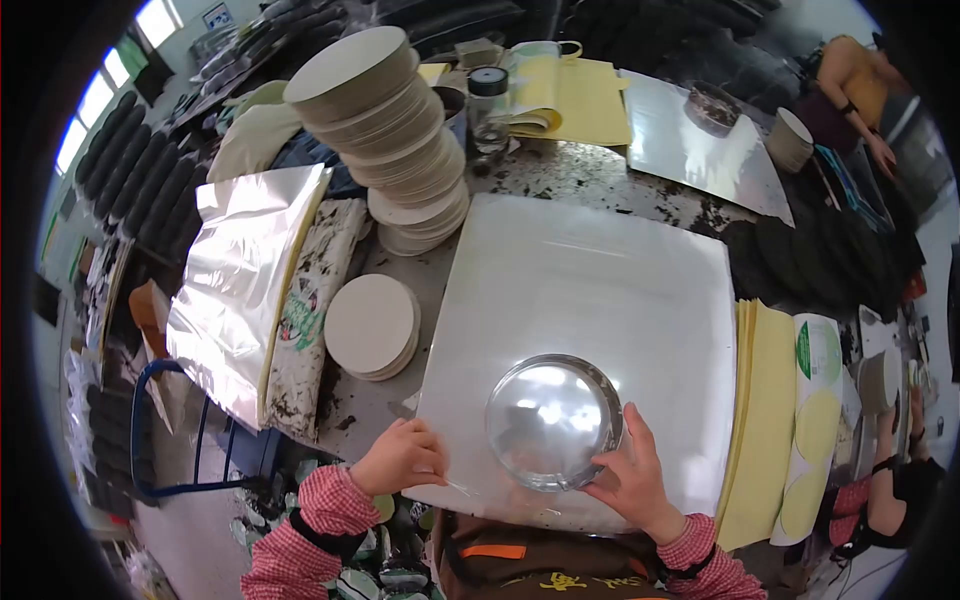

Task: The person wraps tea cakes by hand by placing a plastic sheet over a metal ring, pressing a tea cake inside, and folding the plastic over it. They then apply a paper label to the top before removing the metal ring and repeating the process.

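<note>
A shiny round metal tin (552, 420) sits on the smooth white board (590, 270) in front of me. My right hand (637, 482) grips the tin's right rim, thumb and fingers at its edge. My left hand (405, 458) is by the board's near left corner, its fingers curled together. What it holds, if anything, I cannot make out; thin pale strands show on the board beside it. A short stack of round cream discs (370, 325) stands to the left of the board.
A tall, leaning stack of round discs (400, 140) rises behind. Silvery sheets (245, 280) lie at left, yellow sheets (765, 420) at right. A glass jar (489, 110) and a dark round cake (712, 108) on another white board stand farther back. Other people work at right.
</note>
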The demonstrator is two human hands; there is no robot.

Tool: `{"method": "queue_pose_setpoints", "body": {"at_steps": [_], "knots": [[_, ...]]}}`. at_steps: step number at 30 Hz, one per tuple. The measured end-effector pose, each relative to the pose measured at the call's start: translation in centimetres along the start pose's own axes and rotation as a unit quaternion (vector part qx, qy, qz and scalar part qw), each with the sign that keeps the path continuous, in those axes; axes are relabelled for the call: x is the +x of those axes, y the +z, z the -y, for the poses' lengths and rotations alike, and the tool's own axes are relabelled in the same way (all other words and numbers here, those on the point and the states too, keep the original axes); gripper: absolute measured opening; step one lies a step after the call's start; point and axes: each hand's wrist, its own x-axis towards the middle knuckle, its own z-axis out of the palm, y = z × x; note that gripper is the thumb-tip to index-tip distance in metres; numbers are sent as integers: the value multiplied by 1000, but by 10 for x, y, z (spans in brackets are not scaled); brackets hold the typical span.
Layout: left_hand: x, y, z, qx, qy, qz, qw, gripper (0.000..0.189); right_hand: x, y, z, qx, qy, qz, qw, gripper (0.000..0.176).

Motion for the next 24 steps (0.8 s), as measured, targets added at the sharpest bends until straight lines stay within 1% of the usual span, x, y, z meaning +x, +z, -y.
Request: {"method": "queue_pose_setpoints", "body": {"at_steps": [1,2,3,4,6,7,9,10,12,14,15,16,17,18,19,20,21,22,23,24], "knots": [[0,1,-1,-1,8,6,1000,19,-1,-1,2,-23,-9,-5,1000,45],[1,0,-4,32,-2,17,999,19,-1,0,3,-23,-2,-15,1000,40],[2,-2,-9,65,-13,25,997,19,-3,1,3,-25,-2,-16,1000,40],[2,-7,-16,66,-10,23,998,19,-5,2,3,-19,9,-25,999,40],[10,-27,-44,96,17,-173,980,21,-4,2,-2,-17,22,-35,999,39],[10,-27,-42,92,17,-172,981,21,-6,2,-4,1,28,-29,999,38],[6,-28,-26,17,-42,-49,998,22,-6,-3,-8,16,28,-22,999,37],[-2,-7,0,28,3,-9,1000,25,-5,-4,-9,41,26,-22,999,36],[-2,-3,6,5,3,-5,1000,25,-12,-4,-6,70,34,-25,997,34],[-3,3,10,-26,5,-3,1000,24,-24,-18,0,137,2,-16,990,37],[-3,6,13,-19,30,-22,999,22,-28,-24,5,135,2,-16,991,37],[-1,6,16,-9,56,-42,997,19,-32,-28,11,100,-78,-9,992,39],[3,5,13,-9,58,-41,997,19,-36,-31,17,66,-154,-3,986,41],[8,3,6,42,52,-33,997,15,-34,-28,28,65,-151,-6,986,41],[14,-3,-1,96,49,-25,994,11,-28,-18,43,148,-60,136,978,50],[20,-13,-12,102,58,-21,993,11,-18,-8,58,226,30,269,936,60],[25,-25,-25,78,-8,-115,990,11,-12,2,70,209,-4,275,938,73],[29,-38,-35,51,-71,-209,974,12,-7,10,66,199,9,257,946,68],[23,-38,-41,95,-28,-219,971,13,-2,19,58,189,25,240,952,63],[16,-35,-49,100,7,-180,979,15,-1,20,37,182,26,227,956,63]]}}
